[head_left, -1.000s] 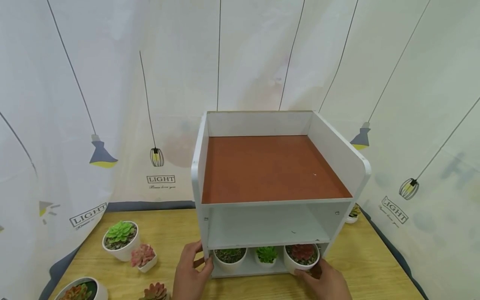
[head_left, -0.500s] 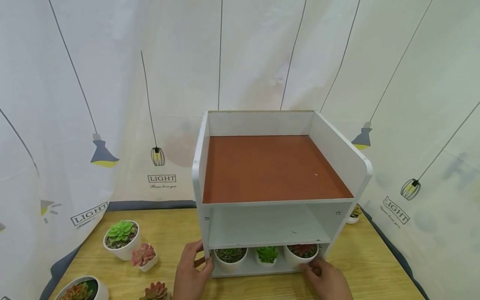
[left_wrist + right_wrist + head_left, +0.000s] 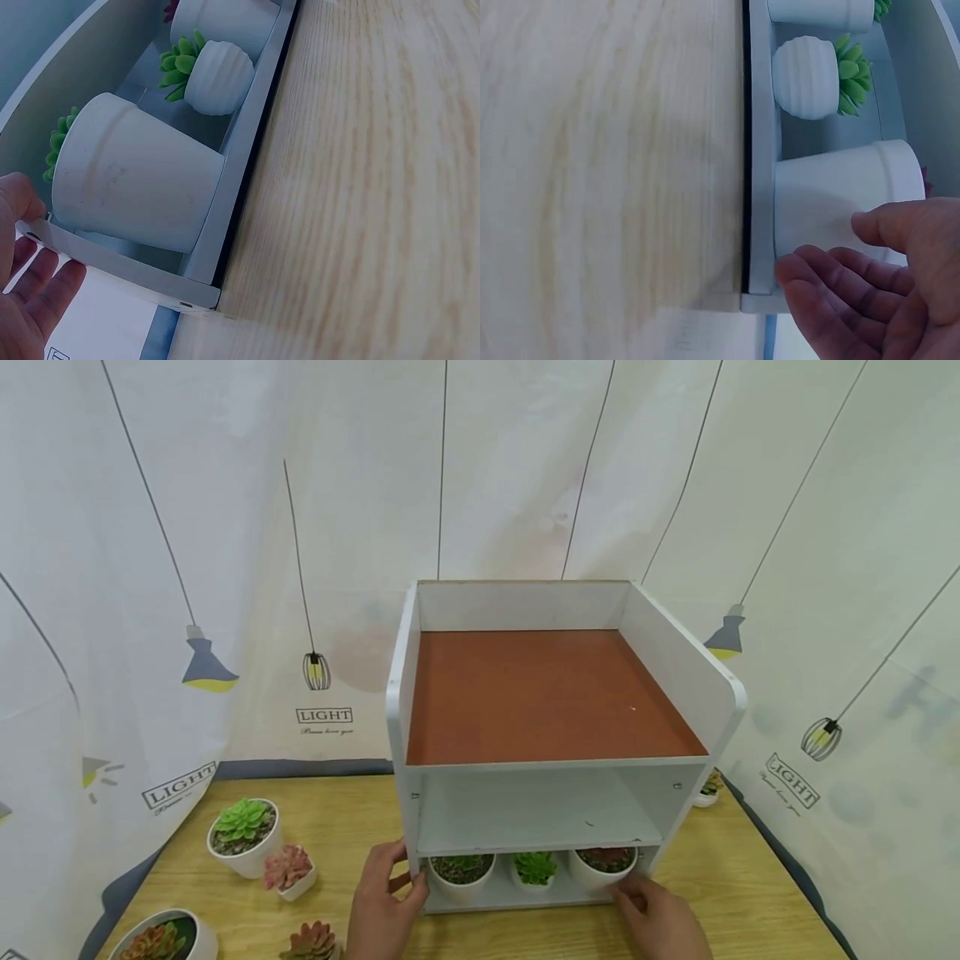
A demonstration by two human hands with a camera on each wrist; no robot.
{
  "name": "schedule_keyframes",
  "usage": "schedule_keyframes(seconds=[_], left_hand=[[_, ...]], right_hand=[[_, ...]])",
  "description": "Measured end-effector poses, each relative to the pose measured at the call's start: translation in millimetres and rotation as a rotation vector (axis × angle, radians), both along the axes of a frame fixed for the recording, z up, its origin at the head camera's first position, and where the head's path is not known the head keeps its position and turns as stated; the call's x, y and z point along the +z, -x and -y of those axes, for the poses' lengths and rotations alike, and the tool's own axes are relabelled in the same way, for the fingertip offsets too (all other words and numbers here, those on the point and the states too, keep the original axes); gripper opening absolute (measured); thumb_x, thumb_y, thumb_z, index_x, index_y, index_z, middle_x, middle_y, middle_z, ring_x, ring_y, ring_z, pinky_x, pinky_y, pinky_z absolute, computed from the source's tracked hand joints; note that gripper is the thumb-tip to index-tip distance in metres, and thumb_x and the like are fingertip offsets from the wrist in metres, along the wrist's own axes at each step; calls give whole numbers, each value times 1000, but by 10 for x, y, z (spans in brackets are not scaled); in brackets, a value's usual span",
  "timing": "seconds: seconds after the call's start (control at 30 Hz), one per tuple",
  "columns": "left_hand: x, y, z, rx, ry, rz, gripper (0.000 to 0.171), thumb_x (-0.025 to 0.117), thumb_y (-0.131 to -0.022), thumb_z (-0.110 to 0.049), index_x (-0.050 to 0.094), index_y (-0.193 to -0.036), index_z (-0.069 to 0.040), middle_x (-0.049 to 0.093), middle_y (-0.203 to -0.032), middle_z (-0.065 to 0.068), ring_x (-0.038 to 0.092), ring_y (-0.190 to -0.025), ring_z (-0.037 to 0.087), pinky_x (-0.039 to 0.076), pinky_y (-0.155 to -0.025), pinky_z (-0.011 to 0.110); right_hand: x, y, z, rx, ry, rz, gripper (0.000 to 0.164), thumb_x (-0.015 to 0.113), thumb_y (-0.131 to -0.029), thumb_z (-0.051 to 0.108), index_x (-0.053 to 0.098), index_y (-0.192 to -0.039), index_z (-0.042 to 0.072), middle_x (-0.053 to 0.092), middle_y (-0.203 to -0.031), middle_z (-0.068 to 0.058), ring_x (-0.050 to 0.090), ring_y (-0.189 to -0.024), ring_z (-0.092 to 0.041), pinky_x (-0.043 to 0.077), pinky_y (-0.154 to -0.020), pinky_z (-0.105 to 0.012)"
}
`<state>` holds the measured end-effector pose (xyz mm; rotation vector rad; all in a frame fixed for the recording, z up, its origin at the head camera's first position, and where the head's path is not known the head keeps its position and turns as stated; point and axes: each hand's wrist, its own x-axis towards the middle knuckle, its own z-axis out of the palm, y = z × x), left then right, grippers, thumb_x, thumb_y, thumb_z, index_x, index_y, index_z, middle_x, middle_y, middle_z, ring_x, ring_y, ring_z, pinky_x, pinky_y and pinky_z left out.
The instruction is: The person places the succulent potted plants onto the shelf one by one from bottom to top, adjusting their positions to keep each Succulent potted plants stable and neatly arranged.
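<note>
A white shelf unit (image 3: 555, 906) stands on the table, with a brown top board. On its bottom level three potted succulents are lined up: a left green one in a large white pot (image 3: 461, 890), a small green one in a ribbed pot (image 3: 533, 870), and a dark red one in a large white pot (image 3: 596, 875). My left hand (image 3: 384, 902) grips the unit's left side panel, thumb at the front, fingers outside (image 3: 56, 292). My right hand (image 3: 660, 917) is at the right pot's lower front, fingers loosely bent and thumb against or just off the pot (image 3: 832, 202).
Left of the unit are a green succulent in a white pot (image 3: 258, 858), a pink one (image 3: 288, 868), an orange-green one (image 3: 161, 937) and a reddish one (image 3: 311, 941). Another small plant (image 3: 707, 789) sits behind the right side. A printed curtain (image 3: 337, 527) surrounds the wooden table (image 3: 750, 893).
The red succulent's pot has slid inward, deeper under the middle shelf. My right hand has shifted slightly right and its hold has loosened. The left hand has stayed on the side panel.
</note>
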<state>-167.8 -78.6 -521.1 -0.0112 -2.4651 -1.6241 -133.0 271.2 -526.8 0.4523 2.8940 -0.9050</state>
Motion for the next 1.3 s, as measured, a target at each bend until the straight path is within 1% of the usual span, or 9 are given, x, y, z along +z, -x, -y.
schedule_keyframes(seconds=[0.2, 0.37, 0.53, 0.67, 0.8, 0.9, 1.0, 1.17, 1.3], left_hand=[[11, 0, 5, -2, -6, 7, 49, 69, -93, 4, 63, -137, -17, 58, -125, 7, 62, -118, 27, 65, -91, 43], [6, 5, -10, -1, -11, 13, 48, 69, -92, 3, 64, -136, -17, 59, -126, 7, 62, -118, 27, 65, -91, 44], [-24, 11, -28, 0, 4, 9, 48, 69, -92, 3, 64, -135, -17, 59, -125, 6, 63, -117, 27, 65, -90, 41], [-41, 10, -14, 11, 17, -15, 48, 70, -91, 5, 64, -134, -16, 59, -124, 6, 64, -116, 26, 65, -88, 35], [-40, 8, -1, 8, 16, -26, 49, 70, -91, 5, 63, -135, -15, 59, -123, 7, 64, -116, 28, 65, -88, 34], [-36, 8, 12, 2, 10, -30, 49, 70, -91, 5, 64, -136, -14, 60, -123, 8, 64, -115, 29, 66, -87, 36], [-38, 5, 20, 2, 5, -29, 49, 71, -91, 4, 64, -136, -14, 60, -122, 8, 64, -115, 29, 66, -87, 36], [-44, 7, 21, -2, 4, -23, 50, 70, -92, 3, 62, -138, -14, 59, -123, 8, 64, -115, 29, 66, -87, 36], [-41, 11, 14, 4, 9, -29, 50, 71, -91, 4, 63, -137, -14, 60, -122, 8, 65, -114, 29, 66, -86, 37]], right_hand=[[125, -30, -138, 11, -53, 22, 17, 67, -99, 25, 74, -100, 10, 71, -82, 5, 61, -70, -12, 52, -60, -34], [292, -9, -407, 47, -87, 79, 18, 63, -102, 25, 69, -103, 8, 69, -84, 4, 59, -71, -14, 50, -60, -33], [470, 34, -703, 61, -86, 98, 30, 60, -104, 30, 67, -113, 2, 72, -95, -2, 64, -78, -17, 55, -64, -39], [581, 98, -857, 23, -78, 30, 51, 56, -106, 43, 63, -126, -3, 74, -107, -13, 70, -86, -23, 59, -68, -43], [703, 165, -956, -13, -86, -59, 65, 48, -107, 54, 58, -136, -3, 72, -119, -22, 71, -94, -31, 59, -73, -46], [774, 207, -996, -16, -80, -113, 67, 44, -107, 56, 55, -140, -2, 68, -127, -26, 69, -103, -38, 59, -77, -49], [810, 257, -1024, -16, -87, -166, 65, 43, -108, 54, 55, -139, -2, 67, -130, -26, 67, -110, -43, 59, -78, -50], [780, 387, -1104, -4, -118, -269, 57, 44, -109, 47, 56, -138, -1, 68, -127, -25, 67, -109, -42, 59, -75, -50], [734, 516, -1191, -12, -134, -286, 64, 43, -109, 49, 50, -146, -2, 65, -132, -28, 65, -113, -45, 59, -79, -54]])
